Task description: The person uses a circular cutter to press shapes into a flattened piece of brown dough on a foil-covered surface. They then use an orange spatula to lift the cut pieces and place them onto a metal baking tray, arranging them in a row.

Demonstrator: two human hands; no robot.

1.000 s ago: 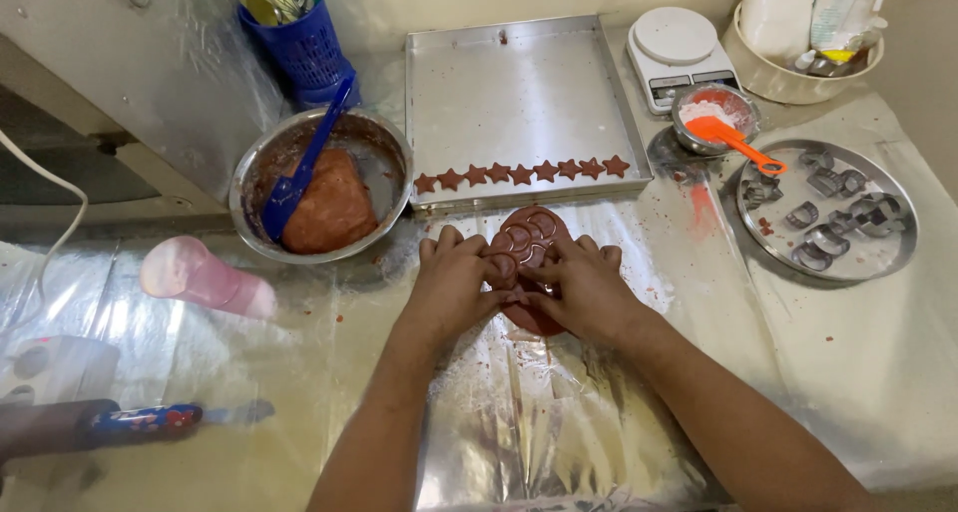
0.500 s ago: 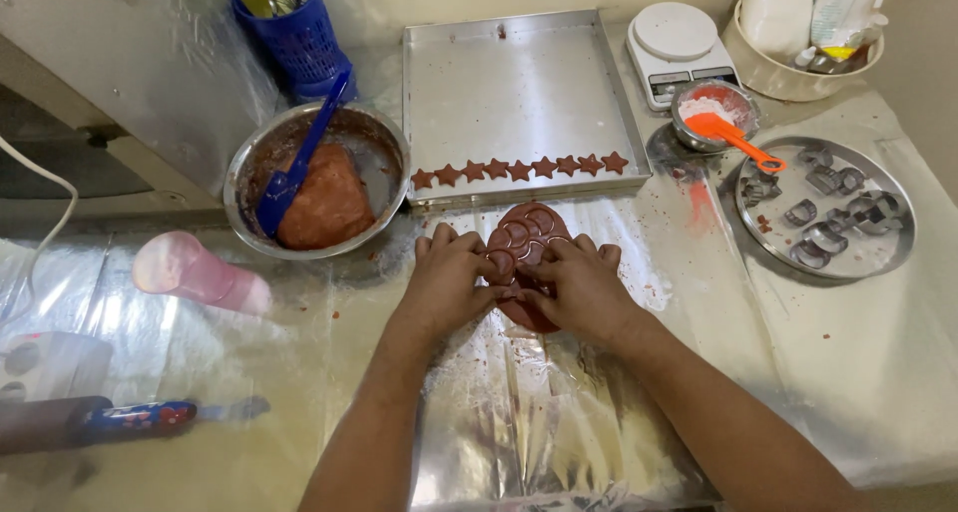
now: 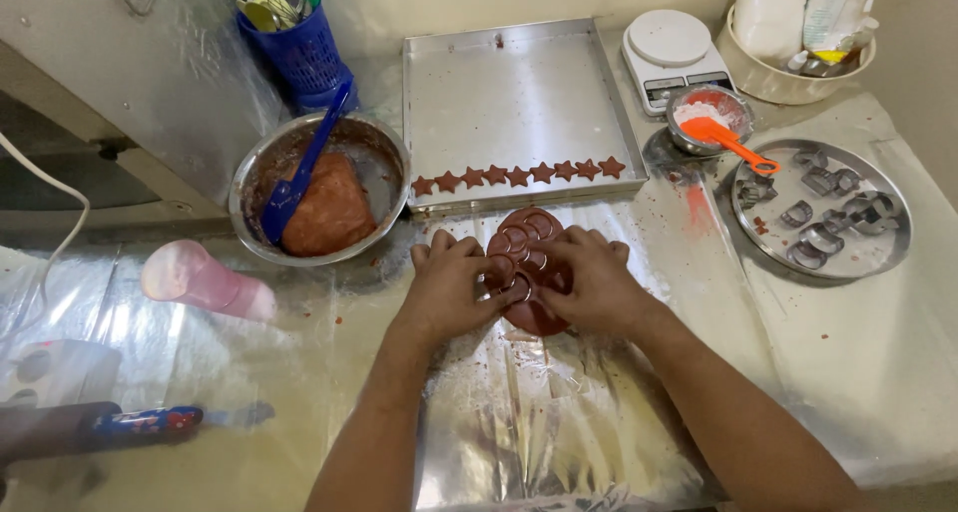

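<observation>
A flat round of reddish-brown dough (image 3: pixel 527 257) lies on a foil sheet (image 3: pixel 539 422), marked with several curved cut lines. My left hand (image 3: pixel 451 284) rests on its left edge and my right hand (image 3: pixel 591 280) on its right edge, fingertips meeting over the dough's near half. A small metal cutter seems to sit under the fingertips, mostly hidden. Behind the dough, a square metal baking tray (image 3: pixel 514 88) carries a row of several star-shaped dough pieces (image 3: pixel 519 175) along its front edge.
A steel bowl (image 3: pixel 374 163) holds a dough lump and a blue spatula (image 3: pixel 299 168). A round tray of metal cutters (image 3: pixel 823 211) is at right, with a small flour bowl and orange spoon (image 3: pixel 728 138), a white scale (image 3: pixel 671 53), a pink cup (image 3: pixel 205 282) and rolling pin (image 3: pixel 95 427).
Both hands stay on the dough round, with only slight shifts of the fingers. Nothing else has moved.
</observation>
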